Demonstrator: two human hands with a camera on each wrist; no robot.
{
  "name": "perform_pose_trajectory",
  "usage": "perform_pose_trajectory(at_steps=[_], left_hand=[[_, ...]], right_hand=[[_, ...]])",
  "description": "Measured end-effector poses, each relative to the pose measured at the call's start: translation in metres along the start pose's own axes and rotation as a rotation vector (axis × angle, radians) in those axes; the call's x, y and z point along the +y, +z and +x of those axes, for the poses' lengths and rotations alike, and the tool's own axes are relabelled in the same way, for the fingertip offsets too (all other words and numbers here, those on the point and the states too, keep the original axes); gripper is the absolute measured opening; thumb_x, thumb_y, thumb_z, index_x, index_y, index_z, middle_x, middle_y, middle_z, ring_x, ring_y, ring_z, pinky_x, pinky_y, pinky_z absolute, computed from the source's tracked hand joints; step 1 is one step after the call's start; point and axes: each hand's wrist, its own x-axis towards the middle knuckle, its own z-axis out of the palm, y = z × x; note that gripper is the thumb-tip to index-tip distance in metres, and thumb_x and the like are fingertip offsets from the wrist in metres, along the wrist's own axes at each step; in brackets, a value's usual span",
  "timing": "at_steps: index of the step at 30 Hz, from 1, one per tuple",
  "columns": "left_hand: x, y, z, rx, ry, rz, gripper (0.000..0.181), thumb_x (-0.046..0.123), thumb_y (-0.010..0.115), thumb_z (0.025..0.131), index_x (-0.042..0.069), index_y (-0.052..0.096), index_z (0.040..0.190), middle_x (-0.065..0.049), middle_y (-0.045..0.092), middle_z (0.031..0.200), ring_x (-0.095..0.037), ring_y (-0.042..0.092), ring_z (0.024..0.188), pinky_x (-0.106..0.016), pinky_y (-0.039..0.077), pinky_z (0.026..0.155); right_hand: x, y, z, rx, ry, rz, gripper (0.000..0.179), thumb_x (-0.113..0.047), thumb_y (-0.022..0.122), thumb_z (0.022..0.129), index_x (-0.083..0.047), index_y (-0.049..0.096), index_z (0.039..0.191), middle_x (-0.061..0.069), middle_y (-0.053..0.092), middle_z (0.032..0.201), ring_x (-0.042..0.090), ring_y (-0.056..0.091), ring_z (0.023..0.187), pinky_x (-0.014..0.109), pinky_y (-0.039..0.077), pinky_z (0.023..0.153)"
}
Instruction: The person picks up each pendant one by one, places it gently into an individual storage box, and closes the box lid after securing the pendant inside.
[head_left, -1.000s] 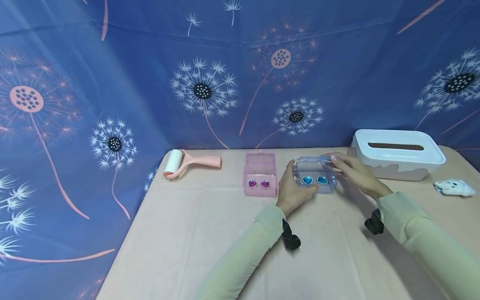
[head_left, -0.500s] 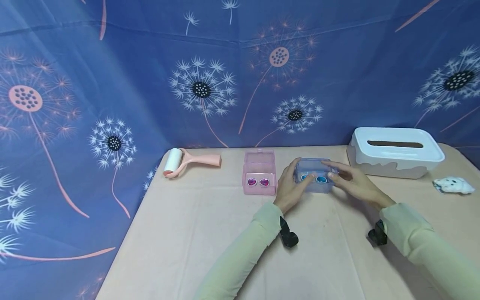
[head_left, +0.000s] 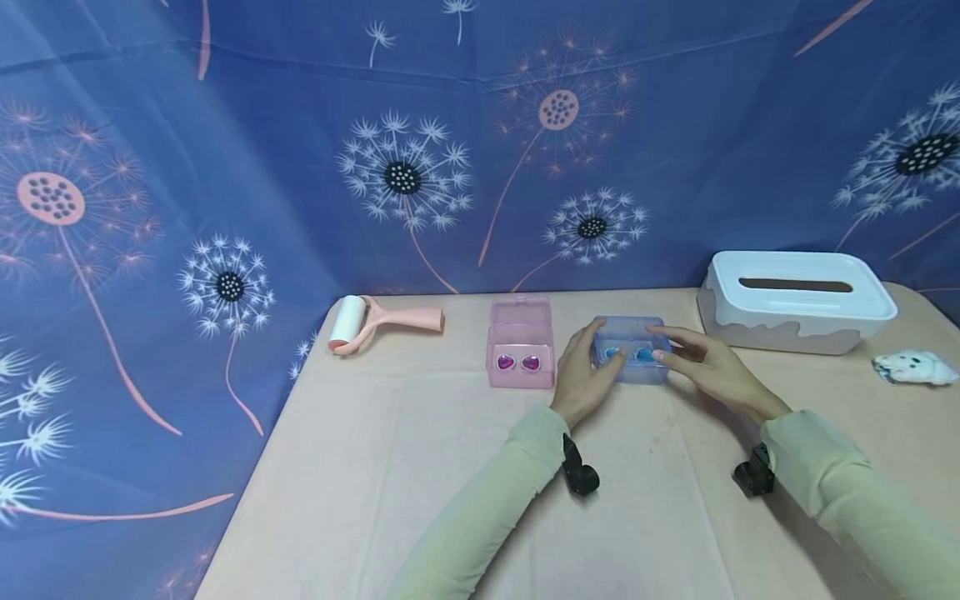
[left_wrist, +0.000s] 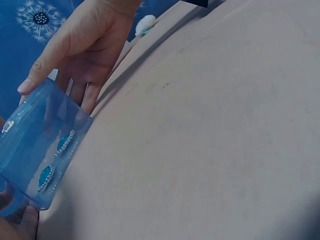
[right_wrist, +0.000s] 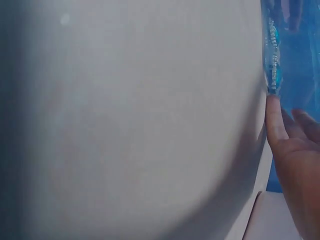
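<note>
A small clear blue plastic box [head_left: 633, 329] sits near the table's back, its lid lowered over two blue gems [left_wrist: 46, 177] with beaded rims. My left hand [head_left: 581, 381] grips the box's left end, thumb at the front and fingers reaching round the back. At the right end, my right hand [head_left: 712, 372] holds the box between thumb and fingers. In the left wrist view that hand's thumb lies at the lid's corner. Left of it stands a similar pink box [head_left: 521, 381], lid raised, with two magenta gems [head_left: 531, 363] inside.
A pink-handled lint roller [head_left: 386, 319] lies at the back left. At the back right stands a white-lidded tissue box [head_left: 798, 304], with a small white spotted packet [head_left: 915, 367] to its right. A blue dandelion-print cloth [head_left: 465, 150] hangs behind the table.
The blue box's lid has come down from raised to lowered over the gems. My right hand has moved from the lid's back edge to the box's right end; my left hand stays on the box.
</note>
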Motion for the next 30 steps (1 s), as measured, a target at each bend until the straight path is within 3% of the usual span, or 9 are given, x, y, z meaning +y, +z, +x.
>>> perform_pose_trajectory(at_steps=[3, 4, 7, 10, 16, 21, 26, 29, 30], left_hand=[[0.001, 0.0, 0.001, 0.0, 0.012, 0.013, 0.057, 0.033, 0.062, 0.09, 0.029, 0.044, 0.144, 0.001, 0.045, 0.148, -0.018, 0.046, 0.135, -0.035, 0.039, 0.112], [0.002, -0.001, 0.001, 0.0, 0.015, 0.013, 0.057, 0.032, 0.063, 0.09, 0.028, 0.044, 0.143, 0.001, 0.045, 0.148, -0.018, 0.045, 0.135, -0.035, 0.039, 0.112], [0.004, -0.003, 0.0, -0.005, 0.017, 0.013, 0.058, 0.032, 0.064, 0.09, 0.028, 0.043, 0.144, 0.001, 0.045, 0.148, -0.019, 0.044, 0.136, -0.038, 0.038, 0.112], [0.004, -0.003, -0.001, -0.009, 0.025, 0.016, 0.059, 0.031, 0.064, 0.09, 0.027, 0.042, 0.144, 0.0, 0.044, 0.149, -0.019, 0.043, 0.137, -0.038, 0.038, 0.113], [0.002, -0.003, -0.003, -0.029, 0.024, 0.031, 0.06, 0.033, 0.061, 0.092, 0.027, 0.039, 0.147, -0.001, 0.041, 0.151, -0.022, 0.042, 0.138, -0.041, 0.038, 0.113], [0.009, -0.009, -0.01, -0.022, 0.016, 0.119, 0.063, 0.038, 0.056, 0.095, 0.025, 0.031, 0.151, -0.009, 0.03, 0.155, -0.03, 0.04, 0.139, -0.047, 0.042, 0.109], [0.022, -0.027, -0.024, -0.028, 0.125, 0.193, 0.064, 0.034, 0.06, 0.092, 0.019, 0.034, 0.149, -0.009, 0.02, 0.159, -0.028, 0.036, 0.141, -0.043, 0.044, 0.108], [0.031, -0.049, -0.032, -0.056, 0.224, 0.211, 0.064, 0.031, 0.064, 0.089, 0.017, 0.038, 0.146, -0.008, 0.019, 0.159, -0.026, 0.034, 0.142, -0.042, 0.042, 0.11], [0.033, -0.058, -0.033, -0.057, 0.257, 0.211, 0.064, 0.03, 0.065, 0.088, 0.017, 0.039, 0.145, -0.008, 0.02, 0.158, -0.025, 0.034, 0.143, -0.042, 0.042, 0.11]], right_hand=[[-0.001, 0.001, 0.0, 0.006, 0.028, 0.009, 0.052, -0.033, 0.06, 0.096, -0.017, 0.047, 0.143, 0.013, 0.039, 0.152, 0.039, 0.039, 0.137, 0.02, 0.045, 0.102], [-0.001, 0.001, 0.0, 0.007, 0.037, 0.012, 0.052, -0.034, 0.061, 0.095, -0.018, 0.047, 0.143, 0.013, 0.038, 0.153, 0.039, 0.039, 0.137, 0.021, 0.045, 0.102], [-0.001, 0.002, 0.001, 0.015, 0.046, 0.027, 0.053, -0.034, 0.062, 0.095, -0.017, 0.048, 0.143, 0.013, 0.038, 0.153, 0.038, 0.039, 0.137, 0.019, 0.045, 0.101], [0.0, 0.004, 0.001, 0.031, 0.043, 0.055, 0.051, -0.032, 0.062, 0.094, -0.016, 0.05, 0.141, 0.012, 0.039, 0.152, 0.034, 0.041, 0.136, -0.001, 0.038, 0.088], [-0.002, 0.006, 0.0, 0.03, -0.007, 0.068, 0.051, -0.027, 0.061, 0.096, -0.009, 0.048, 0.142, 0.02, 0.039, 0.15, 0.04, 0.042, 0.132, 0.001, 0.04, 0.087], [-0.007, 0.008, 0.0, 0.016, -0.022, 0.078, 0.052, -0.027, 0.06, 0.096, -0.007, 0.047, 0.142, 0.022, 0.039, 0.149, 0.045, 0.041, 0.132, 0.0, 0.039, 0.086], [-0.008, 0.005, 0.0, 0.013, 0.021, 0.056, 0.055, -0.031, 0.059, 0.097, -0.008, 0.043, 0.145, 0.022, 0.037, 0.151, 0.046, 0.04, 0.133, 0.0, 0.039, 0.084], [-0.011, 0.003, 0.0, 0.044, 0.053, 0.069, 0.061, -0.033, 0.055, 0.099, -0.006, 0.033, 0.149, 0.026, 0.032, 0.151, 0.048, 0.041, 0.132, 0.005, 0.047, 0.082], [-0.013, 0.002, 0.0, 0.075, 0.058, 0.067, 0.062, -0.034, 0.053, 0.099, -0.006, 0.03, 0.15, 0.028, 0.032, 0.15, 0.042, 0.047, 0.128, 0.005, 0.048, 0.08]])
